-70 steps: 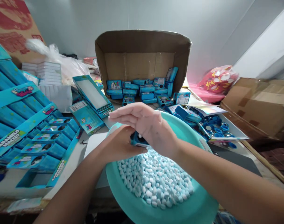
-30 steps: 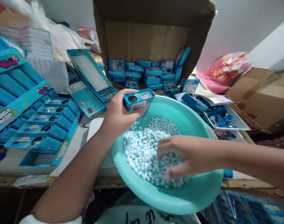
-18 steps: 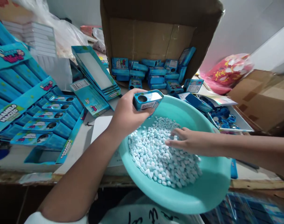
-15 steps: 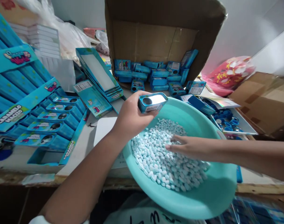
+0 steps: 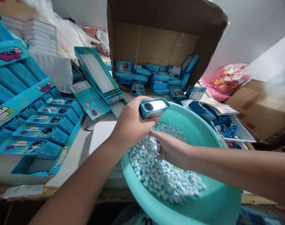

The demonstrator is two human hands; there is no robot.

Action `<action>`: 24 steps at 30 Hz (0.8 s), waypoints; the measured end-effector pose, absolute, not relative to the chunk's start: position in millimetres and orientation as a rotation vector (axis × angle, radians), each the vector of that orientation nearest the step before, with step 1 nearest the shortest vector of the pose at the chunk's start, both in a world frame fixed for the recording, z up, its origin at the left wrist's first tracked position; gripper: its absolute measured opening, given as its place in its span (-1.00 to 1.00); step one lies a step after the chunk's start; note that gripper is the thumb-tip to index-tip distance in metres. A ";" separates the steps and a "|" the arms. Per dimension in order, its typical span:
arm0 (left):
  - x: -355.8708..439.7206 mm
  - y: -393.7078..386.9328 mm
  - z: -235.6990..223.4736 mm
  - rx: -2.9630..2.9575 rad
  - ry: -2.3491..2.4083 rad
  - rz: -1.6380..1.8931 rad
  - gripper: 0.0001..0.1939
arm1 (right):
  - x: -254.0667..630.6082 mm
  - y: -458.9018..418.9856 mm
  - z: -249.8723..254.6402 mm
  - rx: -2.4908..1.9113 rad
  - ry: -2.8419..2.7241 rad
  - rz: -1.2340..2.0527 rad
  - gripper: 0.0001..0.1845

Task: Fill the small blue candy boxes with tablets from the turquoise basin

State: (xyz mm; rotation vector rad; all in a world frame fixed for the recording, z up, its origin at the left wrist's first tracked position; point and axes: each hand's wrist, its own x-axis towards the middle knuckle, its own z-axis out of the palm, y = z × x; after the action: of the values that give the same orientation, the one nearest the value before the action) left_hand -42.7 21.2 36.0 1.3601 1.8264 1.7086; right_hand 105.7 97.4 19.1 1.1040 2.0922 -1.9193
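My left hand (image 5: 135, 120) is closed around a small blue candy box (image 5: 154, 113), held over the far left rim of a turquoise basin (image 5: 203, 131). The box's top faces up, showing a dark round hole and a white label area. Inside the basin lies a heap of pale blue, pebble-like candies (image 5: 166, 181). My right hand (image 5: 172, 150) is down in the heap just below the box, cupped around a scoop of these candies. Its fingertips are partly hidden by them.
A cardboard box (image 5: 154, 40) on its side holds several small blue boxes (image 5: 160, 76). At left stands a display carton (image 5: 60, 159) of similar boxes, beside flat blue trays (image 5: 97, 72). Blue caps (image 5: 229, 126) fill a white tray at right, near a red bag (image 5: 227, 76).
My right hand has moved left through the candies and gathered some, coming under the box. My left hand still holds the box, slightly lower in view. The view has shifted a little.
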 end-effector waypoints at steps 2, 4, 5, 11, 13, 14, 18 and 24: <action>-42.8 22.6 35.5 1.326 1.807 1.759 -0.60 | 108.8 117.4 25.5 1.241 2.026 -1.960 -0.47; -42.4 24.0 34.7 1.309 1.792 1.819 -0.60 | 115.7 141.1 27.0 1.292 2.205 -1.862 -0.52; -42.1 24.3 34.2 1.311 1.784 1.851 -0.59 | 118.6 152.0 24.4 1.285 2.362 -1.755 -0.54; -41.5 23.0 33.0 1.371 1.749 1.842 -0.59 | 106.3 159.4 -24.0 0.889 2.872 -1.237 -0.49; -41.9 22.5 33.2 1.366 1.745 1.807 -0.58 | 95.1 142.2 -33.9 0.814 2.823 -1.379 -0.46; -42.2 22.4 33.3 1.363 1.746 1.790 -0.57 | 90.1 133.0 -35.3 0.794 2.767 -1.488 -0.46; -43.0 22.5 35.2 1.383 1.824 1.690 -0.59 | 81.9 103.5 -22.3 0.702 2.463 -1.874 -0.45; -43.2 24.2 36.5 1.472 1.980 1.523 -0.60 | 99.5 81.4 8.7 0.864 1.975 -2.118 -0.53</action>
State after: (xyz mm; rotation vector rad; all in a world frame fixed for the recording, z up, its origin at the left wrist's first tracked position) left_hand -43.2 24.2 36.5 1.4721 1.9795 1.5232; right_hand 99.5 81.4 8.7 0.8643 1.9754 -2.1184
